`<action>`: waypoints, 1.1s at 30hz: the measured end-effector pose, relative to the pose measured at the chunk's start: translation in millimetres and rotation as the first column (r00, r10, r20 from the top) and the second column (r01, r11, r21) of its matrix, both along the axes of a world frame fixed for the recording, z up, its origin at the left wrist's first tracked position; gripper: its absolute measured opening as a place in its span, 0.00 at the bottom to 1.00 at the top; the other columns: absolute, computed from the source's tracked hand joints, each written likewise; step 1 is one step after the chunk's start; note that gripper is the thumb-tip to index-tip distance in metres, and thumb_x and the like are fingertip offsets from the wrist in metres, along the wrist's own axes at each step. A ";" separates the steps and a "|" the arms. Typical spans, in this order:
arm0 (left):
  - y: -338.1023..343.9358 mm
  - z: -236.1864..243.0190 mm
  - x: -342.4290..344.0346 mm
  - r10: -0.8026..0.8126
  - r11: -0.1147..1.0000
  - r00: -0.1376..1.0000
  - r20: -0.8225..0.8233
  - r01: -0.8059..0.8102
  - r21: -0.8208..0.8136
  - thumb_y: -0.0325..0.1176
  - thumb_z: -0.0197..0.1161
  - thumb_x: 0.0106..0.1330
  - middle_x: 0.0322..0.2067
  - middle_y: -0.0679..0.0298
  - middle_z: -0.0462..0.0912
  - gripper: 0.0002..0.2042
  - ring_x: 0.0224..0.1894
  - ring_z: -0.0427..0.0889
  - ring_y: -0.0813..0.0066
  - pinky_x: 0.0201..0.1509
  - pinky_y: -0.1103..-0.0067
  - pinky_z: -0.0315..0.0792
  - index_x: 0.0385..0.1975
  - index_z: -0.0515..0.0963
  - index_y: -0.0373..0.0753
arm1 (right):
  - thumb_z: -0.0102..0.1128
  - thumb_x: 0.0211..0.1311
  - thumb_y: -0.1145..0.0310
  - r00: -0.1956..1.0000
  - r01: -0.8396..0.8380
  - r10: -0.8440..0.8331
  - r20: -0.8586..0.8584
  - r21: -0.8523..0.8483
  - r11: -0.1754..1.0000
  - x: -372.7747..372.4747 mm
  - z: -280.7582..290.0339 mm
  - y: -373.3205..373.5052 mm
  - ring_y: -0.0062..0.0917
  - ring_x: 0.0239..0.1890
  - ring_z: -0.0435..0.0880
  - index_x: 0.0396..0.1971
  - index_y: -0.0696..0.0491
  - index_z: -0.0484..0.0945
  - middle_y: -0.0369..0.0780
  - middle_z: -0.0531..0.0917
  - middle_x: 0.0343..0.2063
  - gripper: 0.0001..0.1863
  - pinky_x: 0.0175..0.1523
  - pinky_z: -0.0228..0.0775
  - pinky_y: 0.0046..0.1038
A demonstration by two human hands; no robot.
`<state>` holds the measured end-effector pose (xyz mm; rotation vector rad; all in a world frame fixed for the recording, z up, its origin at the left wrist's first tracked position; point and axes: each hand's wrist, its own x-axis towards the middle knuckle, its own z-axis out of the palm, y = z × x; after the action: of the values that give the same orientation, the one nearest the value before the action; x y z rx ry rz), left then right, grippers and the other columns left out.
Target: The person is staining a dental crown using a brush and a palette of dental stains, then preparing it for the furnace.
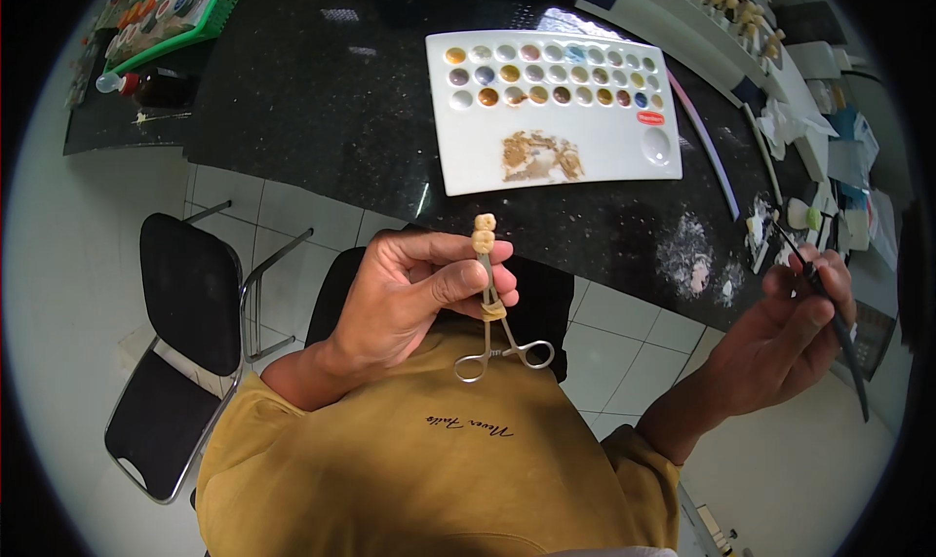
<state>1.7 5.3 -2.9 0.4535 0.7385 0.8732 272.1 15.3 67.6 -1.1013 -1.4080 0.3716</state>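
Observation:
My left hand (419, 289) is closed around a locking forceps (490, 333), its ring handles hanging down and a tan band wrapped about its shanks. At the forceps' tip sits a dental crown piece (484, 233) shaped like two joined, cream-coloured molars. Over on the right, my right hand (780, 338) pinches a thin dark-handled brush (827, 308), its fine tip pointing up and left over the table edge. A white paint palette (556, 162) with rows of coloured wells lies on the table beyond my hands, brown smears on its flat part.
The black speckled table (322, 99) spans the far side. A green basket of jars (210, 31) and a dark bottle (161, 87) stand at left. White powder (687, 255) and a pinkish tube (707, 143) lie right of the palette. Black chairs (190, 294) stand left.

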 end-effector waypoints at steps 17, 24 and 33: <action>-13.2 3.4 66.3 -0.150 0.940 0.989 0.004 0.141 0.310 0.31 0.62 0.64 0.33 0.56 0.83 0.14 0.37 0.85 0.68 0.40 0.75 0.82 0.44 0.77 0.29 | 0.59 0.54 0.75 0.525 0.354 0.073 0.848 -0.296 0.887 36.5 55.2 -4.5 0.34 0.30 0.82 0.40 0.59 0.79 0.46 0.82 0.29 0.12 0.40 0.73 0.31; -20.3 8.9 74.6 -0.157 0.927 0.987 -0.026 0.156 0.342 0.31 0.62 0.63 0.33 0.56 0.83 0.13 0.37 0.85 0.69 0.40 0.77 0.82 0.43 0.77 0.30 | 0.59 0.51 0.75 0.343 0.302 0.118 0.932 -0.228 0.926 33.8 35.7 11.4 0.41 0.34 0.81 0.31 0.62 0.80 0.49 0.82 0.28 0.08 0.44 0.72 0.38; -27.6 1.5 86.0 -0.228 0.927 0.973 -0.049 0.232 0.295 0.30 0.62 0.63 0.33 0.56 0.83 0.12 0.36 0.85 0.69 0.41 0.75 0.82 0.43 0.78 0.29 | 0.62 0.53 0.71 0.538 0.348 -0.075 0.839 -0.141 0.927 50.4 42.1 8.8 0.38 0.26 0.82 0.26 0.59 0.81 0.45 0.82 0.21 0.06 0.35 0.71 0.32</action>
<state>87.7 -22.3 -1.4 0.8016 0.5525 0.7623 322.5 24.1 109.8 -1.8280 -2.0456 -0.1891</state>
